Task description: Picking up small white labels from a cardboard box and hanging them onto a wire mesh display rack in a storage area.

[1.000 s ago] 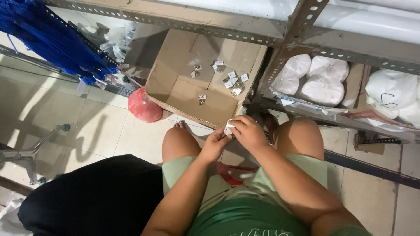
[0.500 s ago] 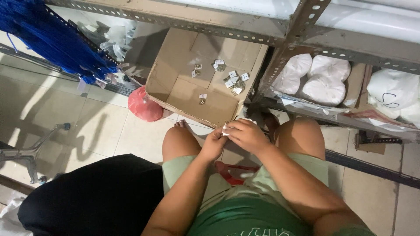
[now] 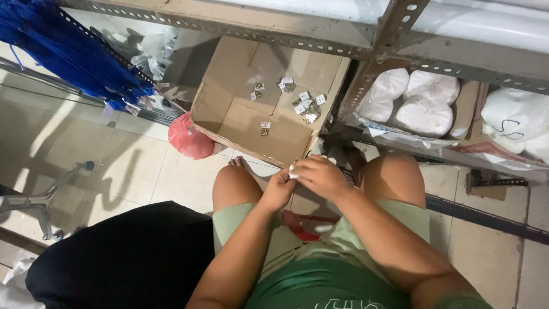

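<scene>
I am seated with my knees apart, looking down at both hands held together between them. My left hand (image 3: 278, 191) and my right hand (image 3: 320, 176) pinch one small white packet (image 3: 293, 169) between their fingertips; most of it is hidden by the fingers. Just beyond my hands an open cardboard box (image 3: 229, 106) lies on the tiled floor, with several similar small packets (image 3: 306, 106) scattered on its bottom. A red plastic bag (image 3: 306, 224) rests on my lap under my forearms.
A grey slotted-metal shelf frame (image 3: 377, 54) crosses the top, with white bags (image 3: 420, 106) on its low shelf at right. A red bag (image 3: 187, 139) sits beside the box. Blue cords (image 3: 68, 54) hang at upper left. A black bundle (image 3: 120, 257) lies at my left.
My hands have stayed between my knees; the fingers have shifted slightly around the small packet. Nothing else has moved.
</scene>
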